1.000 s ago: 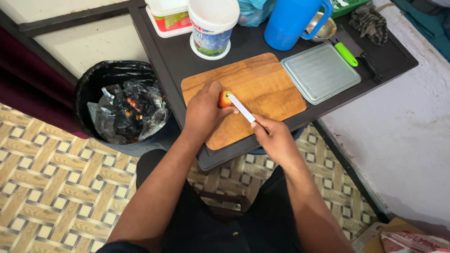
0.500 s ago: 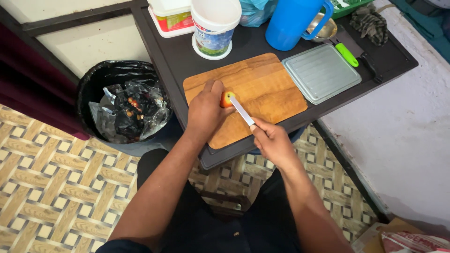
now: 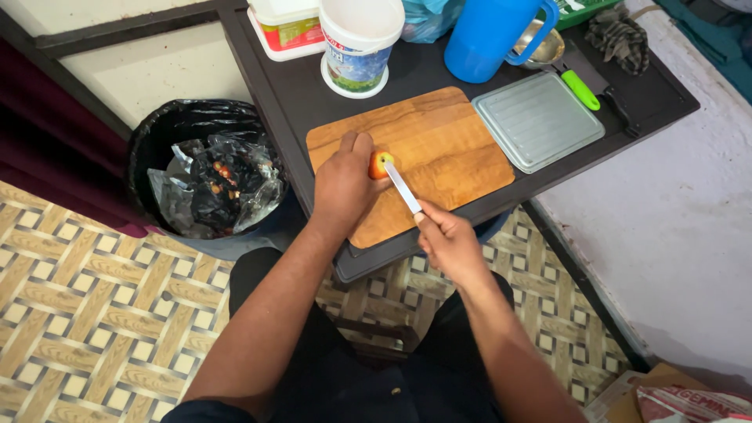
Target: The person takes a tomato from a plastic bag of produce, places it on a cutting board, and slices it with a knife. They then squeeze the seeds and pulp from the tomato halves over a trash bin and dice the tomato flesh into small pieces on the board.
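Note:
My left hand [image 3: 343, 184] holds a small red and yellow fruit [image 3: 380, 163] down on the wooden cutting board [image 3: 446, 149]. My right hand [image 3: 448, 241] grips the handle of a knife [image 3: 403, 186] with a white blade. The blade's tip touches the fruit from the near right side. Most of the fruit is hidden behind my left fingers.
A black table [image 3: 301, 94] carries the board, a grey ridged tray [image 3: 537, 119], a blue jug [image 3: 492, 35], a white tub [image 3: 359, 43], a green-handled tool [image 3: 581, 88] and a dark cloth [image 3: 620, 35]. A black-lined bin [image 3: 205, 174] stands at the left on a patterned floor.
The hands, fruit and knife keep almost the same pose on the board; the knife blade has shifted only slightly against the fruit.

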